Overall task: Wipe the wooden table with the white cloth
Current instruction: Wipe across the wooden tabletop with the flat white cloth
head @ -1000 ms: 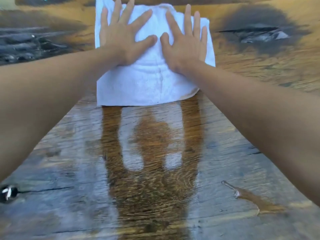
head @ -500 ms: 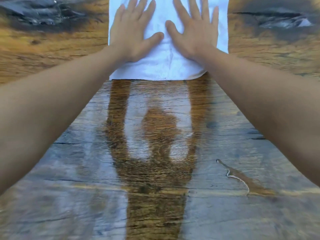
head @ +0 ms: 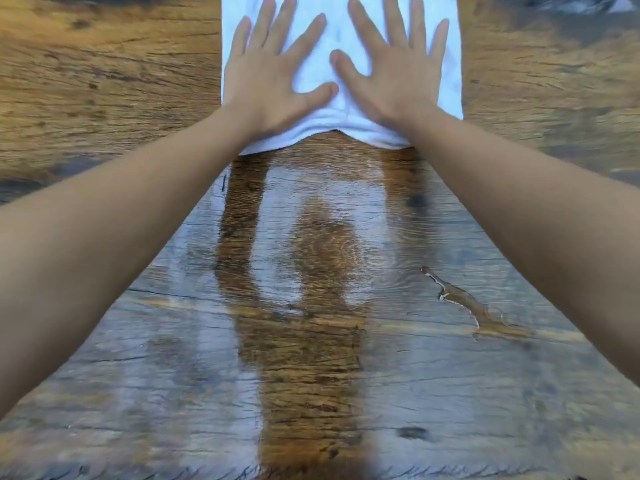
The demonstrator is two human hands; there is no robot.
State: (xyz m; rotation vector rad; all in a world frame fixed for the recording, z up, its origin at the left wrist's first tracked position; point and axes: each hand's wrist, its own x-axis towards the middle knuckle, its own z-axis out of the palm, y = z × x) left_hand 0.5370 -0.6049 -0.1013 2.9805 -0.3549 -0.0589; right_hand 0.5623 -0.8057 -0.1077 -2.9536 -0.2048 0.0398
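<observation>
The white cloth (head: 341, 98) is spread flat on the wooden counter (head: 104, 81) at the far end of the reach, and its far edge is cut off by the top of the head view. It is pinned under both palms: the left hand (head: 273, 84) is laid on its left half and the right hand (head: 391, 74) on its right half, thumbs nearly meeting in the middle. No true grip is taken by either hand; the fingers (head: 398, 26) are splayed and pressed down flat, nothing being closed around the fabric. The near hem is bunched slightly under the heels of the palms.

Nearer the body than the grip, a glossy wet sheen is seen across the boards, and a small puddle (head: 467, 306) lies well apart from the cloth, close beside the right forearm. To either side of the grip the wood looks dull and dry.

The step in hand is judged to be a two-palm wiping stroke at full arm extension. The wiping is judged to be only partly done, since moisture is left behind the cloth. For the next move, even downward pressure from both palms would be called for while the cloth is drawn across the wet patch, and the stroke would need to be steered toward the puddle. Bunching at the near hem should be watched, as a fold could skip over water.
</observation>
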